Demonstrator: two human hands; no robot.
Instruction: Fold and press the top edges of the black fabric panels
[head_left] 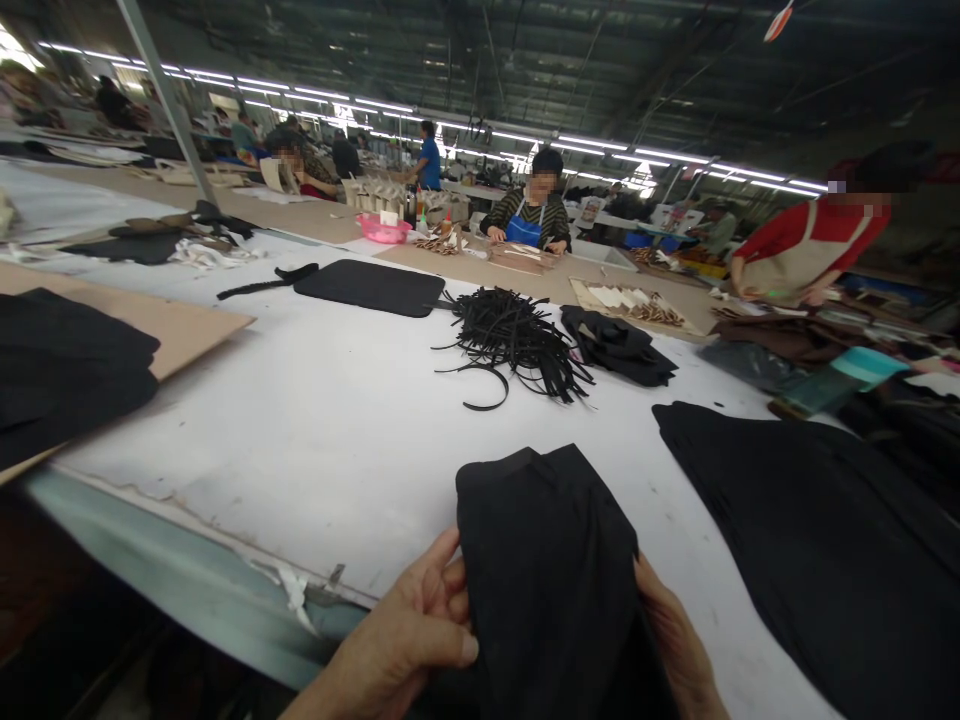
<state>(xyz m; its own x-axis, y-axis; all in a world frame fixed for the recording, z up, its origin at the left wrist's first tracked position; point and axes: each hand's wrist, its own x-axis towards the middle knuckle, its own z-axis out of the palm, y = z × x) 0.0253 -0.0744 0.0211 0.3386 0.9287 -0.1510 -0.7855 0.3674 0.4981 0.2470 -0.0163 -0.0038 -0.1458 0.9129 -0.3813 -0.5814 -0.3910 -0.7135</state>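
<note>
A piece of black fabric (551, 570) hangs between my two hands over the near edge of the table. My left hand (420, 620) grips its left side, thumb on the front and fingers curled behind. On the other side my right hand (675, 630) holds the right edge; its fingertips are hidden behind the cloth. Beyond the fabric lies a heap of thin black strips (517, 340), with one curved strip (491, 390) loose in front. A flat black panel (367, 287) rests left of the heap, and folded black pieces (619, 343) sit to its right.
A stack of black panels (817, 530) covers the right of the white table (300, 430). More black cloth (67, 360) lies on a brown board (199, 345) at left. A teal-lidded bottle (844, 380) stands right. Co-workers (529, 210) work across the table; a pink basket (384, 230) sits there.
</note>
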